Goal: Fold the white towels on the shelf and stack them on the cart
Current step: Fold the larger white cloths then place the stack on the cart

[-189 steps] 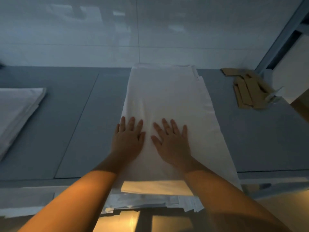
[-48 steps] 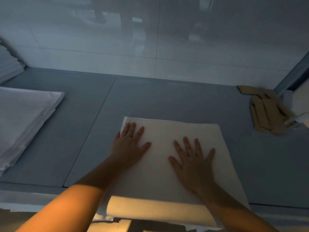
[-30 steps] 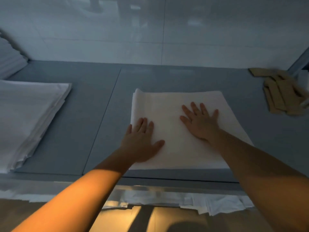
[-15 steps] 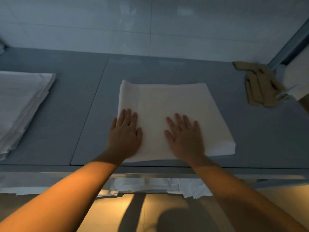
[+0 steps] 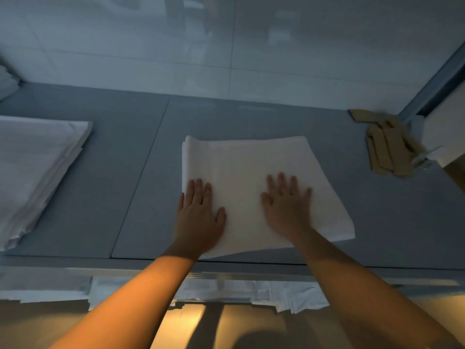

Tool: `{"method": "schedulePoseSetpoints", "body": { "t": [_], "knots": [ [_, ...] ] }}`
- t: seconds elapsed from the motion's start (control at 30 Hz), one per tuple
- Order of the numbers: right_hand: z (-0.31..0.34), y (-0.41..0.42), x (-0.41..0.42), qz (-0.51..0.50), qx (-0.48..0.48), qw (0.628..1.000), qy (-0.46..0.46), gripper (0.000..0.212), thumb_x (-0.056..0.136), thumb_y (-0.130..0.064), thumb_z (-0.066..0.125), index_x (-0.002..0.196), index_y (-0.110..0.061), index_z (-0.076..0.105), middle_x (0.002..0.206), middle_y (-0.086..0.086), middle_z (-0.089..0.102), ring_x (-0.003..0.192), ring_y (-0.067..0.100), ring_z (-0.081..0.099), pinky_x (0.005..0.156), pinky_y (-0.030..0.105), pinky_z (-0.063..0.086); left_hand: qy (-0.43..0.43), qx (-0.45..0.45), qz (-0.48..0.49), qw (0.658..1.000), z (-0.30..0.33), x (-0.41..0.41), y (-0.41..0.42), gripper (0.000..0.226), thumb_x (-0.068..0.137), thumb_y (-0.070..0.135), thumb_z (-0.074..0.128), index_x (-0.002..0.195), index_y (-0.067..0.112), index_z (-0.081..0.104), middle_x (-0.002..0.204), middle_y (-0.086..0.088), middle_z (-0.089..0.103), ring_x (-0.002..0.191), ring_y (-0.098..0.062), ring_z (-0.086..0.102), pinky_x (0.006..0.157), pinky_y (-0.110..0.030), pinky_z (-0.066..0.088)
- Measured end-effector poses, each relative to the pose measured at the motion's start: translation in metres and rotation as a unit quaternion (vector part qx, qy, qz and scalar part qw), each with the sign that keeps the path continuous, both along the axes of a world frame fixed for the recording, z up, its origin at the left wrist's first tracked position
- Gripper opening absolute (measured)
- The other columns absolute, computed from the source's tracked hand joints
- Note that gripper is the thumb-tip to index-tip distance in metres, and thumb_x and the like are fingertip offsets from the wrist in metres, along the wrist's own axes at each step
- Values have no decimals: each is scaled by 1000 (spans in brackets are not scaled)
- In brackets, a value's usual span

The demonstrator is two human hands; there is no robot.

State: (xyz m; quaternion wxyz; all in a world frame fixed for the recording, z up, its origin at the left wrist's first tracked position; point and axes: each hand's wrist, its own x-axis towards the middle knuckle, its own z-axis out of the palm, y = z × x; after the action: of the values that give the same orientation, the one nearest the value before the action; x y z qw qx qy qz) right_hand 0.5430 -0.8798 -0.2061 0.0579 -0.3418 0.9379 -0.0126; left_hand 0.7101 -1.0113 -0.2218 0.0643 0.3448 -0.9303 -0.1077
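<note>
Folded towel (image 5: 254, 172) under both flat hands

1. A folded towel (image 5: 254, 172) lies flat on the shelf (image 5: 251, 117), near its front edge and about midway along it.
2. The left hand (image 5: 198, 215) rests flat on the towel's near left corner, its outer side past the left edge; the right hand (image 5: 286, 205) lies flat on the near right part.
3. A stack of towels (image 5: 35, 162) sits on the shelf well to the left, apart from the folded one.
4. A pile of cardboard strips (image 5: 387, 144) lies at the far right of the shelf, near the back.
5. A tiled wall (image 5: 226, 46) stands behind the shelf.
6. More cloth (image 5: 289, 295) lies below the shelf's front edge.
</note>
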Motion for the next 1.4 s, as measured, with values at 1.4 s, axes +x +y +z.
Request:
{"method": "schedulePoseSetpoints", "body": {
  "t": [1.4],
  "knots": [
    [6,40,81,-28,-51,997,-57,58,96,-55,30,149,-42,11,160,-3,-10,146,28,-15,113,56,17,-191,25,264,945,25,73,-6,93,90,66,19,147,-7,8,150,-34,18,140,-46,17,116,-51,6]
  ]
}}
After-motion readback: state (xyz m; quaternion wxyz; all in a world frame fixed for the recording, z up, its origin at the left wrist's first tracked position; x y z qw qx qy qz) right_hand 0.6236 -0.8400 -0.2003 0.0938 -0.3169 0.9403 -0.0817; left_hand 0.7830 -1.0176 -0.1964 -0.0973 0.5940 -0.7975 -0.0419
